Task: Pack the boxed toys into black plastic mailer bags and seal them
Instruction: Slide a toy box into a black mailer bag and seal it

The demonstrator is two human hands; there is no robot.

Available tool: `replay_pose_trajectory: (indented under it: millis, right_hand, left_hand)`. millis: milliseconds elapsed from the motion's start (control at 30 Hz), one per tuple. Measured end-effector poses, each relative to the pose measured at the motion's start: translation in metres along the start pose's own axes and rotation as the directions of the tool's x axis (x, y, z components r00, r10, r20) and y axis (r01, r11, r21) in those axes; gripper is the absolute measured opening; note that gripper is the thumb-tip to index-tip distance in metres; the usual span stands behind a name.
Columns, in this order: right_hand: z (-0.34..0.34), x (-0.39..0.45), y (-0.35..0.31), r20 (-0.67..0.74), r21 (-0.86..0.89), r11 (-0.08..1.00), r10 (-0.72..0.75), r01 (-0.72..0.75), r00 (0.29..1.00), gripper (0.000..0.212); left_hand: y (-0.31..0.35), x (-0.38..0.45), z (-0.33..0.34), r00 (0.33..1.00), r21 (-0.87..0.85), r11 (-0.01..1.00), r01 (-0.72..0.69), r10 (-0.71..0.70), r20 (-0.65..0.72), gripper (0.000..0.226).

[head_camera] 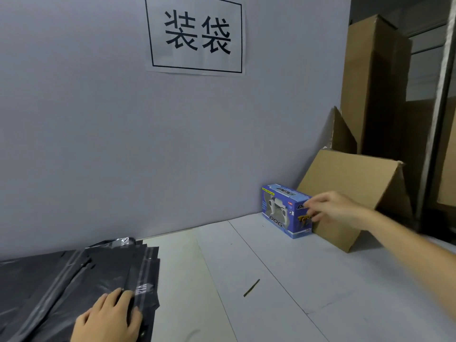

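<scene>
Toy box (286,211) sits by the back wall (123,144), touching a cardboard box (345,193). I see right hand (330,208) pinching its right end, left hand (111,317) flat, fingers straight, on mailer bags (61,287). Open table (246,255) between.

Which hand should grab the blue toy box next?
The right hand, probably. Its fingers already reach the near end of the blue box by the wall. The left hand is far off, resting on the black bags.
</scene>
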State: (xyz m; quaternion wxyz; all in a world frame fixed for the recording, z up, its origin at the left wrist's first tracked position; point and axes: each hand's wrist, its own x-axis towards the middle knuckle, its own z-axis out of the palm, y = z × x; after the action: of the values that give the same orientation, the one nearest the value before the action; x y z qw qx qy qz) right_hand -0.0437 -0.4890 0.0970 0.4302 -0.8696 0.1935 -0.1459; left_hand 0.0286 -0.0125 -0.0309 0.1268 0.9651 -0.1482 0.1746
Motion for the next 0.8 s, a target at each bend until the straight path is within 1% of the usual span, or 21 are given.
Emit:
replay_pose_trajectory:
  millis: [33,67,100,133,200,233,300,333,367,433,467,533,600,633,733,800]
  right_hand:
    - [0.015,-0.001,-0.001,0.053,0.038,0.999,-0.03,0.028,0.998,0.016]
    - [0.03,0.0,-0.003,0.073,0.092,0.993,-0.077,0.07,0.994,0.016]
    - [0.043,0.003,-0.004,0.044,0.133,0.982,-0.141,0.134,0.989,0.016]
    - [0.054,0.008,-0.006,-0.036,0.14,0.967,-0.209,0.212,0.977,0.017]
    - [0.067,0.02,-0.011,-0.239,0.087,0.939,-0.303,0.331,0.923,0.019]
    - [0.07,0.026,-0.013,-0.316,0.058,0.934,-0.319,0.353,0.894,0.025]
    - [0.072,0.039,-0.014,-0.409,-0.052,0.93,-0.351,0.363,0.842,0.039]
    - [0.071,0.047,-0.012,-0.426,-0.132,0.93,-0.366,0.343,0.827,0.045]
    - [0.07,0.055,-0.008,-0.431,-0.221,0.93,-0.364,0.294,0.826,0.052]
    - [0.068,0.067,-0.003,-0.429,-0.39,0.912,-0.304,0.13,0.85,0.07]
    - [0.068,0.072,0.0,-0.418,-0.439,0.897,-0.252,0.049,0.873,0.079]
    - [0.071,0.08,0.007,-0.374,-0.459,0.888,-0.157,-0.035,0.914,0.088]
    - [0.076,0.086,0.015,-0.326,-0.421,0.906,-0.114,-0.037,0.938,0.084]
    - [0.079,0.089,0.019,-0.324,-0.402,0.916,-0.125,-0.017,0.938,0.077]
    - [0.082,0.092,0.027,-0.406,-0.381,0.922,-0.234,0.07,0.883,0.053]
    - [0.086,0.09,0.027,-0.449,-0.379,0.919,-0.286,0.109,0.847,0.041]
  left_hand:
    - [0.001,-0.001,0.0,1.0,0.003,1.0,0.007,-0.007,-0.003,0.035]
    - [0.001,-0.001,-0.001,1.0,0.008,1.0,0.014,-0.014,-0.006,0.034]
    - [0.002,-0.001,-0.001,1.0,0.012,1.0,0.023,-0.023,-0.004,0.034]
    - [0.002,-0.001,-0.001,1.0,0.012,0.999,0.031,-0.031,-0.001,0.033]
    - [0.002,-0.001,0.0,0.999,0.014,0.999,0.046,-0.046,-0.003,0.032]
    - [0.002,-0.001,0.001,0.999,0.019,0.999,0.051,-0.051,-0.008,0.033]
    - [0.002,-0.002,0.002,0.998,0.035,0.998,0.058,-0.058,-0.012,0.034]
    - [0.001,-0.003,0.004,0.998,0.043,0.997,0.062,-0.061,-0.012,0.034]
    - [0.001,-0.004,0.005,0.998,0.054,0.996,0.07,-0.07,-0.007,0.034]
    - [0.001,-0.006,0.006,0.996,0.085,0.993,0.085,-0.085,-0.002,0.035]
    - [0.001,-0.006,0.007,0.996,0.092,0.992,0.088,-0.089,0.004,0.035]
    - [0.001,-0.007,0.007,0.996,0.086,0.992,0.091,-0.093,0.018,0.034]
    - [0.001,-0.009,0.007,0.996,0.079,0.993,0.085,-0.087,0.027,0.032]
    - [0.0,-0.009,0.007,0.996,0.075,0.994,0.081,-0.083,0.028,0.031]
    - [-0.003,-0.009,0.01,0.997,0.069,0.996,0.064,-0.066,0.026,0.028]
    - [-0.005,-0.009,0.013,0.998,0.062,0.996,0.062,-0.064,0.021,0.027]
